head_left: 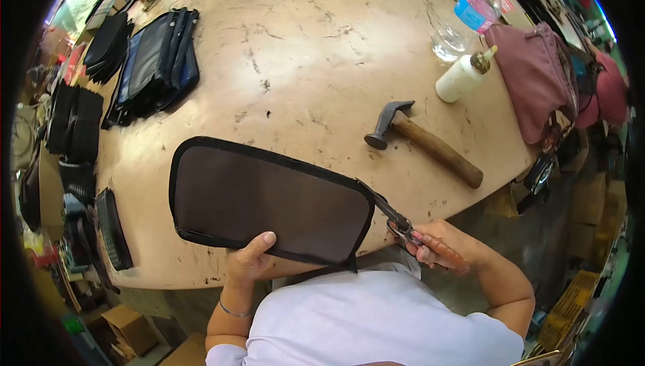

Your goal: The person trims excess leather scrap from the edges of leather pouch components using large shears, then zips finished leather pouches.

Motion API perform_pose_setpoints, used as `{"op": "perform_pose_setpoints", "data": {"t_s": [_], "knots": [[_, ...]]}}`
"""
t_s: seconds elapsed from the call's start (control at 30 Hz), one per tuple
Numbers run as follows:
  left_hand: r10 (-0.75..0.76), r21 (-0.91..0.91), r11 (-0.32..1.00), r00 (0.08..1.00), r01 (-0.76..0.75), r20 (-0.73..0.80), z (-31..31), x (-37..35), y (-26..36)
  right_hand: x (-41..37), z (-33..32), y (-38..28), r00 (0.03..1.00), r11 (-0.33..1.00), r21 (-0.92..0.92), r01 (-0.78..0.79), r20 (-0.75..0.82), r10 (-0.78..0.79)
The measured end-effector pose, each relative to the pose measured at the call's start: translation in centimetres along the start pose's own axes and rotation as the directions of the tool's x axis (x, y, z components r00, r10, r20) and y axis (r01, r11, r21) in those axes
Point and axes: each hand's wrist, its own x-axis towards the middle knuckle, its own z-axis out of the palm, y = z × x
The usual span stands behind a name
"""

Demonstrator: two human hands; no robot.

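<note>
My left hand (250,258) grips the near edge of a flat dark brown panel (269,198) with rounded corners and a black bound border. The thumb lies on top, while the other fingers are hidden beneath. In my right hand (437,241) is a pair of scissors (396,221) with orange-wrapped handles. Their dark blades point up and left, along the panel's right edge. A short black strip hangs at the panel's lower right corner. Beyond the panel, a hammer (437,147) with a wooden handle lies on the table.
On the worktable (282,84) stand a white glue bottle (460,78) and a clear water bottle (470,16), beside a pink bag (531,77). Stacked black and blue pouches (158,60) lie at the left. A dark ridged piece (113,228) sits by the left edge.
</note>
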Motion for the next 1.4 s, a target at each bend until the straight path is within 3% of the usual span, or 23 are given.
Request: {"op": "perform_pose_setpoints", "data": {"t_s": [0.07,0.17,0.27,0.77,1.17,1.27,1.4], "knots": [[-0.023,0.029,0.999,1.000,0.023,0.005,0.5,-0.1,0.1,0.3,0.0,0.0,1.000,0.996,-0.085,0.003,-0.011,-0.004],[-0.007,0.092,0.996,1.000,0.005,0.016,0.7,0.1,0.0,0.7,-0.3,0.5,0.975,0.959,-0.178,0.221,0.062,-0.213],[-0.032,0.110,0.993,0.999,0.031,0.007,0.4,0.1,0.0,0.7,-0.5,0.0,0.972,0.956,-0.185,0.227,0.107,-0.210],[-0.014,0.129,0.992,0.999,0.010,0.031,0.1,-0.1,0.3,0.7,-0.2,0.9,0.976,0.949,-0.229,0.216,0.037,-0.213],[0.008,0.204,0.979,1.000,-0.012,0.023,0.3,-0.1,0.5,0.3,-0.4,-0.4,0.998,0.972,-0.233,-0.020,-0.069,0.004],[0.006,0.221,0.975,1.000,-0.012,0.027,0.3,-0.1,0.4,0.3,-0.6,-0.9,0.998,0.977,-0.204,-0.065,-0.034,0.059],[-0.047,0.224,0.974,0.995,0.025,0.092,1.0,-0.2,0.6,0.3,-0.8,-1.1,1.000,0.944,-0.329,0.015,0.024,-0.008]]}}
